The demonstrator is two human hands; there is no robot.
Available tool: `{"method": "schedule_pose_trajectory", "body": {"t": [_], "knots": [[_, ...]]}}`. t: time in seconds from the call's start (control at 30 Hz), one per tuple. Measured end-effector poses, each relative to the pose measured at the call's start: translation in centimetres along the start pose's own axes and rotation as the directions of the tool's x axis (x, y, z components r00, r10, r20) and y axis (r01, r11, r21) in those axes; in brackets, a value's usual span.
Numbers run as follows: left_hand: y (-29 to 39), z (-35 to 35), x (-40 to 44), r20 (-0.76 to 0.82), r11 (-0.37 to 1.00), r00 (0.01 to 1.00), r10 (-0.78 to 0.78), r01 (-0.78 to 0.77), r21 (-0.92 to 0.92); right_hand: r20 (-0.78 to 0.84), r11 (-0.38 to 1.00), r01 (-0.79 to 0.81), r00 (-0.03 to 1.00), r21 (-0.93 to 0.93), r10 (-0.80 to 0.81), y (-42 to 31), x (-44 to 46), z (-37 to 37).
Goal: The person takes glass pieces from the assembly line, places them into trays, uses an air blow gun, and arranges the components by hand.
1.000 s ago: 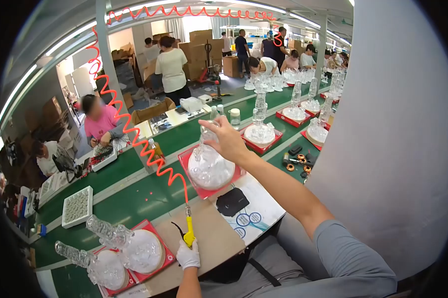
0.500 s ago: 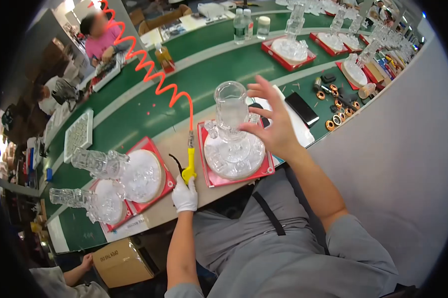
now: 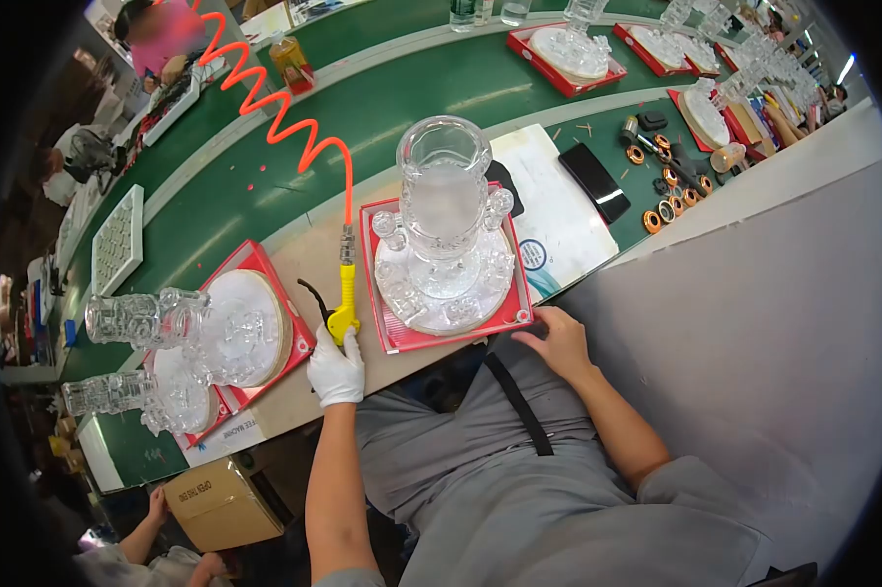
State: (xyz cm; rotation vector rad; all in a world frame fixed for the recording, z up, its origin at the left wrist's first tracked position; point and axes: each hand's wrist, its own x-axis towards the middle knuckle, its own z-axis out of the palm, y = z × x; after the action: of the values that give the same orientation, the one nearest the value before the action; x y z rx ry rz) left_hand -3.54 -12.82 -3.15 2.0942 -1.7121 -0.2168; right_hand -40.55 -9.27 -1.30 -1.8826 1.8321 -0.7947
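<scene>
My left hand, in a white glove, is wrapped round a yellow air blow gun. Its black nozzle points up and left, and a coiled orange hose runs from its top. My bare right hand is at the near right corner of a red tray, with thumb and fingers either side of that corner. In this tray lies a round white-topped disc, bearing an upright clear glass vessel with a wide open mouth. Small clear glass pieces surround its base.
Two more glass vessels lean left on discs in red trays. A black phone lies beside white paper; copper-coloured rings are farther right. A person in pink sits across. A cardboard box is held at lower left.
My right hand has dropped from beside the glass vessel to the near right tray corner. My left hand still holds the blow gun. The camera view has shifted.
</scene>
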Motion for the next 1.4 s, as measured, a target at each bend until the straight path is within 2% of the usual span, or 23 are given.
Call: {"method": "schedule_pose_trajectory", "body": {"t": [0.13, 0.23, 0.33, 0.43, 0.53, 0.63, 0.73, 0.83, 0.93, 1.13, 1.23, 1.33, 1.4], "knots": [[0.2, -0.3, -0.1, 0.000, 1.000, 1.000, -0.005, 0.005, 0.014, 0.121, 0.967, 0.142, 0.986, -0.210, -0.118, -0.3, 0.9, -0.9], [0.1, -0.1, 0.0, 0.003, 1.000, 1.000, -0.009, 0.009, 0.011, 0.195, 0.942, 0.163, 0.975, -0.295, -0.107, 0.1, 0.6, -1.1], [0.0, -0.1, 0.0, 0.004, 1.000, 1.000, -0.009, 0.009, 0.018, 0.056, 0.964, 0.192, 0.981, -0.183, -0.185, -0.4, 0.3, -1.8], [0.0, -0.1, 0.0, -0.013, 1.000, 1.000, 0.012, -0.012, 0.004, 0.014, 0.969, 0.190, 0.982, -0.157, -0.191, -1.2, 0.3, -2.3], [0.0, -0.1, 0.0, 0.025, 0.999, 0.999, -0.032, 0.032, 0.009, -0.039, 0.974, 0.163, 0.984, -0.155, -0.171, -2.2, 0.4, -2.7], [-0.4, 0.3, -0.1, 0.006, 1.000, 1.000, -0.013, 0.013, 0.002, -0.078, 0.961, 0.226, 0.967, -0.158, -0.241, -2.7, 0.8, -2.8], [-0.1, 0.0, 0.0, 0.016, 1.000, 1.000, -0.024, 0.025, -0.007, -0.003, 0.950, 0.276, 0.960, -0.145, -0.280, -3.0, 1.0, -2.7], [-0.4, 0.2, -0.1, 0.021, 0.999, 0.999, -0.028, 0.028, 0.020, 0.016, 0.967, 0.225, 0.974, -0.116, -0.225, -2.9, 1.1, -2.8], [-0.3, 0.2, -0.1, 0.014, 0.999, 1.000, -0.021, 0.021, 0.029, 0.017, 0.956, 0.245, 0.969, -0.161, -0.245, -3.2, 2.2, -3.0], [-0.1, 0.0, 0.0, 0.013, 0.999, 1.000, -0.022, 0.021, 0.027, 0.312, 0.891, 0.371, 0.906, -0.263, -0.286, -3.7, 5.2, -2.8], [-0.1, -0.1, 0.1, 0.031, 0.999, 0.999, -0.037, 0.036, 0.023, 0.495, 0.841, 0.411, 0.844, -0.353, -0.205, -4.0, 6.5, -2.5], [-0.4, 0.1, 0.0, 0.014, 0.999, 1.000, -0.025, 0.024, 0.027, 0.586, 0.876, 0.405, 0.788, -0.261, -0.189, -3.6, 7.5, -1.6], [-0.2, 0.0, 0.0, -0.002, 0.999, 1.000, -0.023, 0.023, 0.040, 0.563, 0.918, 0.328, 0.812, -0.224, -0.153, -4.0, 7.8, -2.1]]}}
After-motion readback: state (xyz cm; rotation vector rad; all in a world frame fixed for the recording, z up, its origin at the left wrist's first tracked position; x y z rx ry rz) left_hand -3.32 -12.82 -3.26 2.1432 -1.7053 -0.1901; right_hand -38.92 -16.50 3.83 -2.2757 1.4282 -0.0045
